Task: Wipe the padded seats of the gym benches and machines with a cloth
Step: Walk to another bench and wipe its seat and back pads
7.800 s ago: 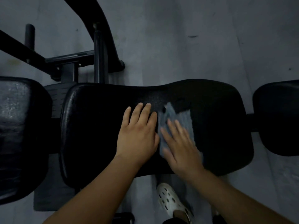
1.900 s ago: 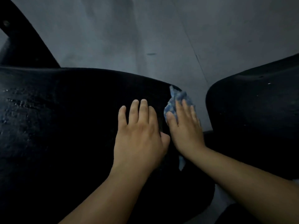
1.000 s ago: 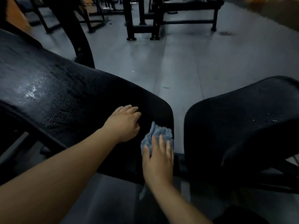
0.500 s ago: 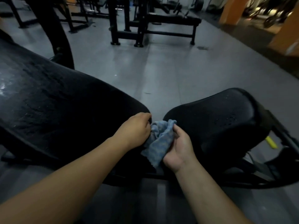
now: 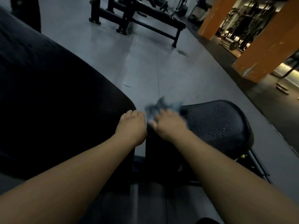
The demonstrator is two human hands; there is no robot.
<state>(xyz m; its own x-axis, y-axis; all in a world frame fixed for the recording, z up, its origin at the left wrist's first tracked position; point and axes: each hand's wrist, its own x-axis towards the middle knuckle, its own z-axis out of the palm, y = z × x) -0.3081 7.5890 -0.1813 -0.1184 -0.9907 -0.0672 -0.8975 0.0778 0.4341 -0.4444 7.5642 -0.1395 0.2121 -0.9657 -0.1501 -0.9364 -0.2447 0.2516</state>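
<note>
Small seat pad (image 5: 218, 120), blurred cloth (image 5: 159, 106) perhaps under right hand (image 5: 169, 126)

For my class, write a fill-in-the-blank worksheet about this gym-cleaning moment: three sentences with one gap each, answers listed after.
1. The hand gripping the cloth is the person's ____ one.
2. The cloth sits at the ____ end of the droplet-dotted seat pad.
3. The pillars in the background are painted ____.
Missing words: right; left; orange.
</note>
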